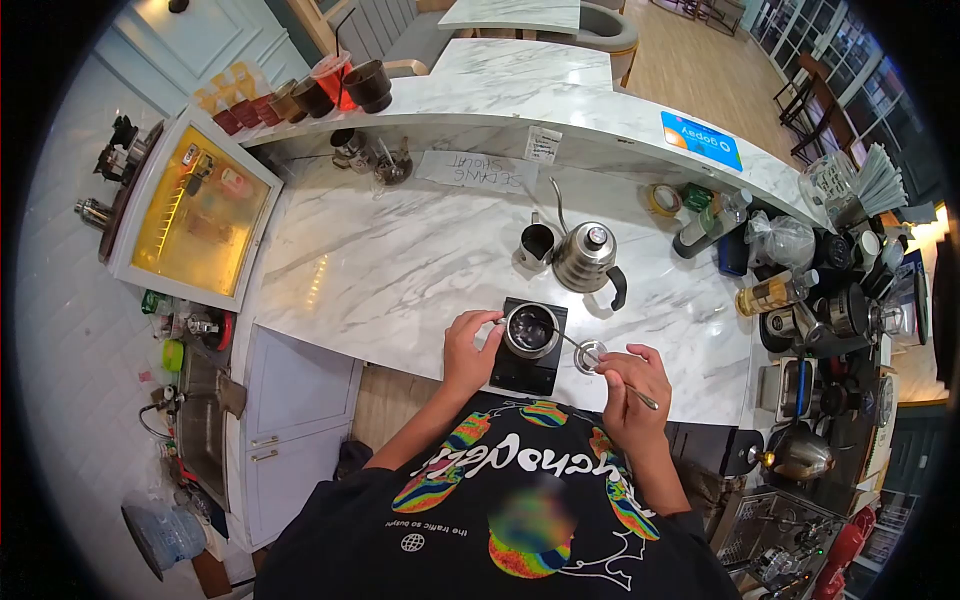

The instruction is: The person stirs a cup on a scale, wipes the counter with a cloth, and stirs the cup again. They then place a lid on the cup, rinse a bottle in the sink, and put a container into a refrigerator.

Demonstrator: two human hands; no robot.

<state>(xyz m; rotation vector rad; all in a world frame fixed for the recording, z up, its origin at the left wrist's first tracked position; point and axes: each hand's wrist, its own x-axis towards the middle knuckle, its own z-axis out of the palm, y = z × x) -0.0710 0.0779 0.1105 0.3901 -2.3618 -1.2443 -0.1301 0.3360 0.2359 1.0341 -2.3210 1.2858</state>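
A round metal cup [513,349] with dark liquid in it stands on a black scale [524,379] near the counter's front edge. At its left side, my left hand [470,350] pinches the cup's small handle. My right hand [635,390] grips a long-handled spoon [581,347], whose far end reaches into the cup. Just beside that hand, a small round clear piece [590,357] lies on the marble, partly under the spoon. Behind the cup are a steel gooseneck kettle [585,262] with a black handle and a small metal pitcher [537,245].
A lit display case [200,215] is at the left, above a sink [203,435]. Bottles [710,225], bags and metal ware crowd the right side. Several cups [369,86] line the raised ledge, and a handwritten paper sign [475,171] lies at the back.
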